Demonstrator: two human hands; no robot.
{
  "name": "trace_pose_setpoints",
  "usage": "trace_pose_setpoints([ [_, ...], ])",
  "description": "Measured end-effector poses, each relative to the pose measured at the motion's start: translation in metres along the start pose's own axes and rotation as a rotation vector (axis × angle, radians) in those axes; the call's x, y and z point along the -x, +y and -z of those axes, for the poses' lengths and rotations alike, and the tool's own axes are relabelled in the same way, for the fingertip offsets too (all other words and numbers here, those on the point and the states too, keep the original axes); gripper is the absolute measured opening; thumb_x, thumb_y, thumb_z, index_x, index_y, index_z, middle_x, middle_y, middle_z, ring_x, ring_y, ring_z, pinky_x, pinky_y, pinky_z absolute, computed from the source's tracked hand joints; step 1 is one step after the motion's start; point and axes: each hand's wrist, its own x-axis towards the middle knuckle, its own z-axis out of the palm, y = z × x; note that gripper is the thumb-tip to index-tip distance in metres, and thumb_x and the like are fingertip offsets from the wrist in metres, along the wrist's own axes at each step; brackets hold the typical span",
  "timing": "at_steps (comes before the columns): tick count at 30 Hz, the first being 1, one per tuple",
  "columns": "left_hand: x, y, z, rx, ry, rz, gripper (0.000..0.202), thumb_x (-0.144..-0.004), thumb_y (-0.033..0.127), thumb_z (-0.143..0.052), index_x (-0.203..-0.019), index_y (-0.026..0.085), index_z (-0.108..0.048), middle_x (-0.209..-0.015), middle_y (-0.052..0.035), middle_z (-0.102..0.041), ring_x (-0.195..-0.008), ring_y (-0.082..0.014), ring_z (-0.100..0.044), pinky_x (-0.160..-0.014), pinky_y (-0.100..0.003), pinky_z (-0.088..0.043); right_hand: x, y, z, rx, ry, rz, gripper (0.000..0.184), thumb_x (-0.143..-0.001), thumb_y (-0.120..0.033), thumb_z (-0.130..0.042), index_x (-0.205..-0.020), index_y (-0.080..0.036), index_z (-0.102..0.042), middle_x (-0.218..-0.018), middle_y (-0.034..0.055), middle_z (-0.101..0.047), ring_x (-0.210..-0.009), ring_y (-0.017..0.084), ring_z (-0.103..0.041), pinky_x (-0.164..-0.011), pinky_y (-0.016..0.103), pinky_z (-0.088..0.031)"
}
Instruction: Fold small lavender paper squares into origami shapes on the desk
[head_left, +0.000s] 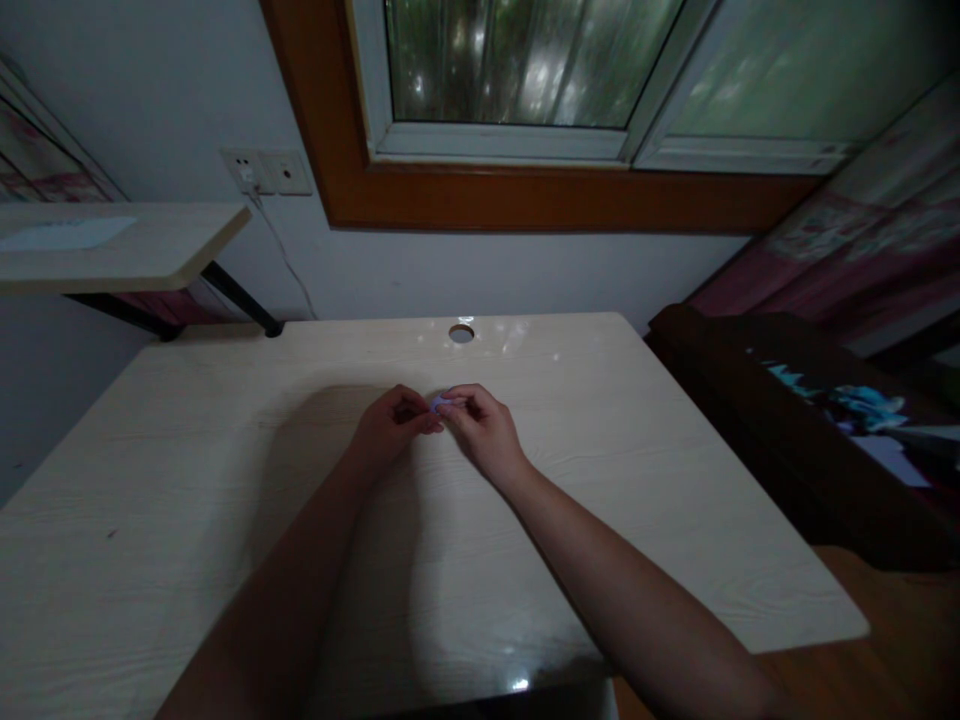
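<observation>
A small light-purple piece (439, 402), too small to name more closely, is pinched between my two hands above the desk. My left hand (390, 422) comes at it from the left, thumb and fingers pressed together at its edge. From the other side my right hand (484, 425) grips it between thumb and index finger. The fingertips of both hands nearly meet and cover much of the piece. Under them lies the pale wood-grain desk top (525, 560), where my arms cast shadows.
A round cable hole (461, 333) is near the desk's back edge. At the left a raised shelf (112, 260) stands on black legs, with a paper (67, 233) on it. Behind are a wall socket (266, 172) with a cable and a window. Dark furniture (750, 430) holding blue items stands right.
</observation>
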Motion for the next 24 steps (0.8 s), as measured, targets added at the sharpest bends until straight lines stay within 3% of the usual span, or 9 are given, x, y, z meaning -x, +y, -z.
trace_pose_setpoints([
  [7, 0.000, 0.008, -0.002, 0.003, 0.086, -0.006, 0.035, -0.069, 0.034, -0.082, -0.082, 0.016, -0.055, -0.072, -0.0001, -0.071, -0.067, -0.0178, -0.073, -0.070, -0.031, -0.058, -0.003, 0.005, 0.000, -0.199, -0.032, -0.012, 0.033, -0.085, -0.034, -0.068, -0.115, -0.028, -0.057, -0.087, -0.0005, -0.071, -0.080, 0.016, -0.067, -0.078, 0.031, -0.052],
  [13, 0.000, 0.004, -0.001, -0.019, 0.050, -0.006, 0.037, -0.068, 0.037, -0.082, -0.082, 0.017, -0.055, -0.074, -0.0003, -0.070, -0.070, -0.0188, -0.073, -0.072, -0.032, -0.058, -0.005, 0.005, -0.001, -0.271, -0.003, -0.088, 0.047, -0.075, -0.029, -0.078, -0.117, -0.028, -0.055, -0.083, -0.0018, -0.071, -0.078, 0.016, -0.066, -0.077, 0.031, -0.051],
  [24, 0.000, -0.003, -0.001, -0.038, -0.008, -0.051, 0.031, -0.074, 0.035, -0.079, -0.084, 0.017, -0.056, -0.076, 0.0002, -0.069, -0.073, -0.0172, -0.072, -0.073, -0.031, -0.057, -0.007, 0.005, 0.001, -0.251, -0.002, -0.117, 0.045, -0.073, -0.030, -0.078, -0.113, -0.025, -0.056, -0.076, -0.0030, -0.069, -0.072, 0.015, -0.065, -0.074, 0.030, -0.050],
])
